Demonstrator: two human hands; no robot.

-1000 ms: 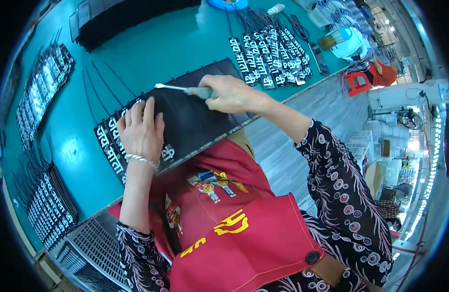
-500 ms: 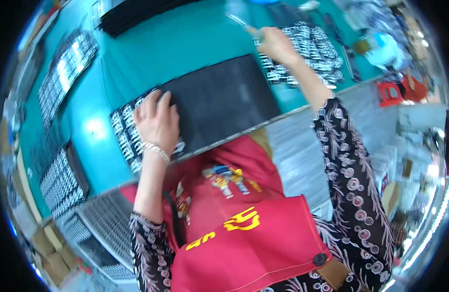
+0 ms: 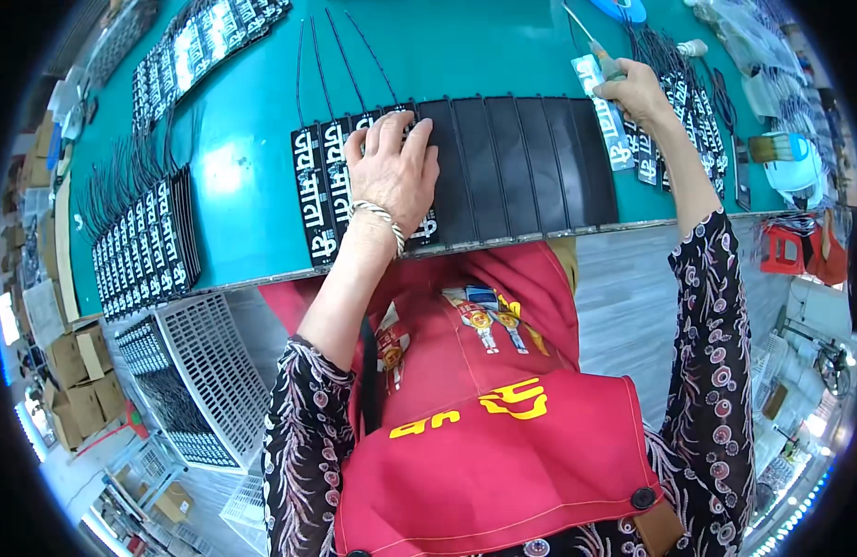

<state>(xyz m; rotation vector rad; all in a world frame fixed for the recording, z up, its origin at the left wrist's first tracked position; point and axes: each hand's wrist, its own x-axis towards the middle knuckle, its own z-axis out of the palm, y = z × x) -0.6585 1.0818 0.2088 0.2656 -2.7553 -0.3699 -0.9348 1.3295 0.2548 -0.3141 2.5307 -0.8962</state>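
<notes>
My left hand [image 3: 396, 172] lies flat on a row of black strips with white printed characters [image 3: 317, 195], fingers slightly spread. Thin black wires [image 3: 350, 60] stick out from the far ends of these strips. To the right, the row continues as plain black strips [image 3: 503, 172] lying side by side along the table's near edge. My right hand [image 3: 640, 93] is closed around a slim tool with a greenish handle [image 3: 610, 67]; its thin metal shaft points away and to the left. A glossy printed strip [image 3: 603, 116] is just beneath that hand; whether the fingers touch it, I cannot tell.
Loose printed strips [image 3: 693, 130] pile up at the right, near a brush [image 3: 777, 148] and a light-blue container [image 3: 800, 176]. More strips with wires [image 3: 150, 241] stack at the left, others [image 3: 201, 56] at the far left. A white plastic crate [image 3: 210, 353] stands below the green table [image 3: 233, 223].
The view has shifted, so the table appears turned. My left hand still rests on the printed strips. My right hand still grips the tool, now beside a glossy strip.
</notes>
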